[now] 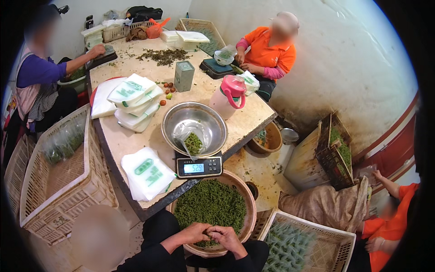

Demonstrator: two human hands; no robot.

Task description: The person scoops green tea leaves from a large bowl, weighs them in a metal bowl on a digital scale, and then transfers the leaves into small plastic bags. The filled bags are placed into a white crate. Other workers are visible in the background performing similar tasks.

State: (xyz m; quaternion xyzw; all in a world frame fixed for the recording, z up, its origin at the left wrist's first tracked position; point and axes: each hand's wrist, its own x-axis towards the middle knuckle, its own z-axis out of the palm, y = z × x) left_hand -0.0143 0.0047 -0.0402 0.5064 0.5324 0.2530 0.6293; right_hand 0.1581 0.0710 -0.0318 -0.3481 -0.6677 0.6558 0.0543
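Note:
My left hand (194, 233) and my right hand (225, 238) meet over the near side of a wide plastic basin (252, 213). Their fingertips are pinched together; whether something small sits between them is hidden. Loose green peppercorns (210, 200), or similar small green berries, fill the basin between my knees. Just beyond, at the table's edge, a digital scale (199, 166) with a lit display carries a stainless steel bowl (174, 117). Inside that bowl lies a clear plastic bag (193, 143) partly filled with the green berries. Left of the scale is a stack of printed plastic bags (146, 175).
More bag stacks (134, 98), a metal tin (184, 76) and a pink-lidded jug (229, 95) stand on the table (248, 127). Plastic crates (64, 193) flank me; the right crate (334, 244) holds filled bags. Several people (272, 51) work around the table and at right.

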